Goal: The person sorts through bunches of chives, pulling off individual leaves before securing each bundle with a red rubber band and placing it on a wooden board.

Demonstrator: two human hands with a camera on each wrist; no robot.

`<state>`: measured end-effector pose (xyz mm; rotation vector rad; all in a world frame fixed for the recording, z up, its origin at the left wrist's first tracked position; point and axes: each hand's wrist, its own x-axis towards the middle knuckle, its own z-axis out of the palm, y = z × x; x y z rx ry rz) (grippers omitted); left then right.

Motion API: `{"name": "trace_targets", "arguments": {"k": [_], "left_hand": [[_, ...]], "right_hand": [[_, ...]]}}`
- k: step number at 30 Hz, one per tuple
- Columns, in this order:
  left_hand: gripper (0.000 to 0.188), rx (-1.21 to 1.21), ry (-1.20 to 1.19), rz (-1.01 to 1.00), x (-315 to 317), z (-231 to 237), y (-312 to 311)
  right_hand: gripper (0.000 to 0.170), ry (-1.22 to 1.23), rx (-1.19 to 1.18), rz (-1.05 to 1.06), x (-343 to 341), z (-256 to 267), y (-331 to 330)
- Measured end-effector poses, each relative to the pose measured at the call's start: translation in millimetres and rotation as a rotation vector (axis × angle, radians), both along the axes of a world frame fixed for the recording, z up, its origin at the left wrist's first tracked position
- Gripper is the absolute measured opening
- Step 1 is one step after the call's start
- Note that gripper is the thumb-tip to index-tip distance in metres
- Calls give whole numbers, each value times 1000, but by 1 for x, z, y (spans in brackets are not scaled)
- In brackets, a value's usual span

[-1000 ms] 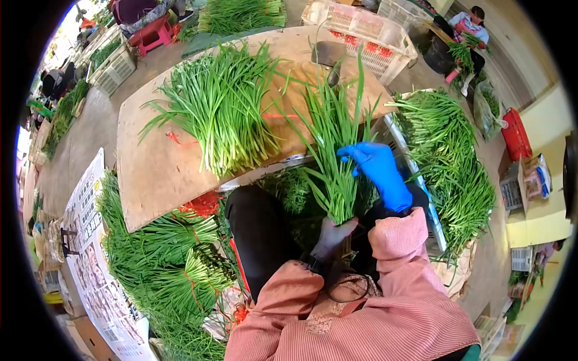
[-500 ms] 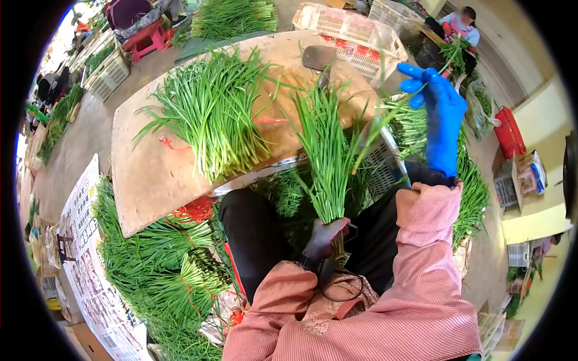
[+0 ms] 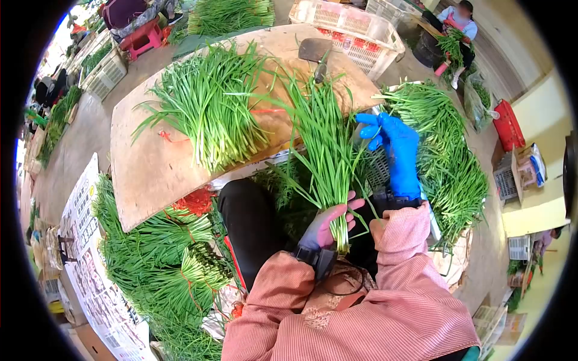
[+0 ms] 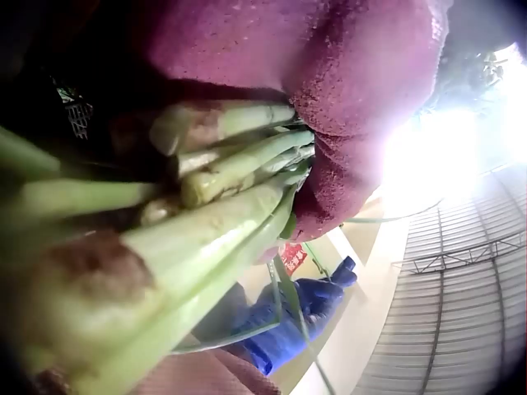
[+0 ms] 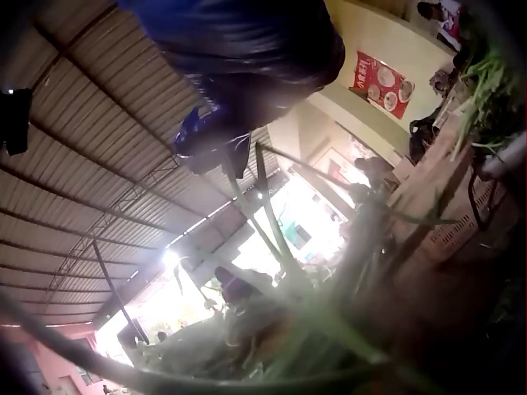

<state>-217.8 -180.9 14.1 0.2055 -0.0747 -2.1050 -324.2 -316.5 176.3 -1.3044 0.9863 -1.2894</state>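
Note:
My left hand (image 3: 328, 225), in a purplish-pink glove, holds a bunch of garlic chives (image 3: 328, 144) low on the stems. The leaves fan out away from me toward the board. In the left wrist view the gloved fingers (image 4: 346, 156) curl around the pale stem ends (image 4: 222, 214), some with brown skins. To the right of the bunch hovers my right hand (image 3: 397, 150) in a blue glove, its fingers loosely bent toward the leaves. In the right wrist view, thin stalks (image 5: 272, 222) rise in front of the blue glove (image 5: 239, 74).
A wooden board (image 3: 150, 174) bears a pile of chives (image 3: 211, 108) and a cleaver (image 3: 315, 50). Heaps of greens lie at right (image 3: 448, 156) and tied bundles (image 3: 174, 265) at left. Beyond are a white crate (image 3: 349, 33) and a seated person (image 3: 459, 24).
My right hand moved from beside the bunch out to the right with a stalk trailing, then back in toward the leaves. My left hand has turned so its fingers show past the stems.

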Motion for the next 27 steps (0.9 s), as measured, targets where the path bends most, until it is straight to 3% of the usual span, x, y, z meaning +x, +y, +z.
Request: {"name": "trace_targets", "arguments": {"k": [3,5,9,13,15,16,21,25,27], "left_hand": [[48,-35,-16,27,3,-1,-2],[42,79,-201,116,6,-2,-4],[39,123,-314,218,2,-10,-8],[37,80,-239,262,-2,-9,-9],[38,80,-143,141,-1,-9,-7],[43,-57,-150,121,0,-10,-6],[46,-42,-228,59,8,7,0],[41,-10,-235,121,7,13,1],[37,60,-140,160,5,8,-1]], "right_hand": [[30,-6,61,25,1,-5,2],[30,12,32,49,-1,2,4],[33,148,31,27,-2,29,15],[33,86,53,112,7,20,21],[32,42,52,121,12,5,19],[31,-8,37,114,15,-2,17],[29,-122,64,60,19,-10,12],[26,-62,47,25,7,-14,9],[25,93,45,107,2,-5,17]]}}
